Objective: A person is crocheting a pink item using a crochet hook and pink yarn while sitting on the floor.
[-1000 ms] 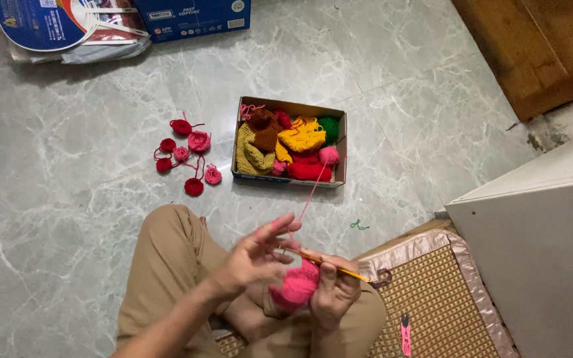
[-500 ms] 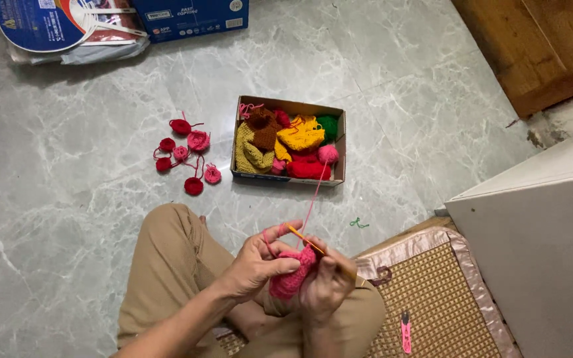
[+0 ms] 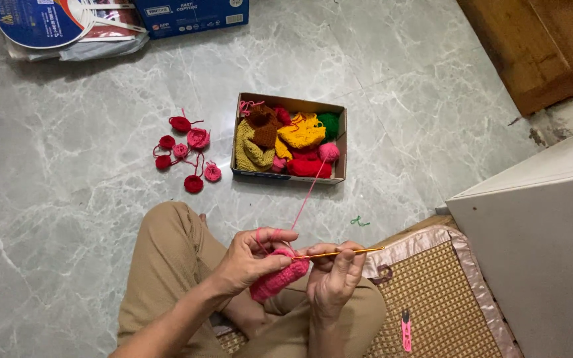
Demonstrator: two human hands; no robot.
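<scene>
Grey marble floor (image 3: 67, 219) underfoot, with a cardboard box (image 3: 339, 149) of coloured yarn ahead. Left hand (image 3: 250, 258) closed around a pink crochet piece (image 3: 280, 278) over the lap. Right hand (image 3: 333, 278) pinched shut on a yellow crochet hook (image 3: 356, 251), just beside.

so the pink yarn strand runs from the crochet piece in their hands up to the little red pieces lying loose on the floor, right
Not quite. In the head view the pink yarn strand runs from the pink crochet piece held in the left hand up to a pink yarn ball in the cardboard box, not to the loose red pieces on the floor. The right hand holds the hook.
</scene>
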